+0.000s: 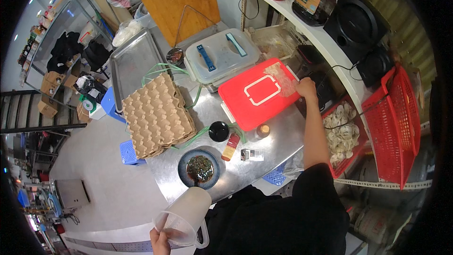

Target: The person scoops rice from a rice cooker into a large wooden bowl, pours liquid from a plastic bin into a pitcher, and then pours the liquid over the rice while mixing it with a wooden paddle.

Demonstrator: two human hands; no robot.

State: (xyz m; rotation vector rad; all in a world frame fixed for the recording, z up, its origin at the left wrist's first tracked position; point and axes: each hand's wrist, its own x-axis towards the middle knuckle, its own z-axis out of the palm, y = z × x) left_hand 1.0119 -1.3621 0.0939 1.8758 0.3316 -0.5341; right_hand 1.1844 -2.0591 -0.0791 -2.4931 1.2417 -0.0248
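Observation:
My left hand [161,239] grips the rim of a translucent plastic measuring jug [191,202], which is tilted on its side, its mouth towards me. At the far right of the steel table [283,141], the fingers of my right hand [307,88] are closed at the edge of a red plastic box lid [237,95] with white latches. What lies under the lid is hidden. In front of me sits a blue-grey bowl [182,171] of dark sauce with chopped herbs. Near it stand a black cup [218,131], a small red-capped bottle lying down [230,147] and a brown-capped bottle [262,131].
Stacked cardboard egg trays [155,113] and a metal sheet pan [134,60] occupy the left side. Behind lies a clear-lidded container [223,55]. A red crate of shells [341,134] and a shelf [318,42] flank my right arm. A cigarette pack [252,155] lies near the front edge.

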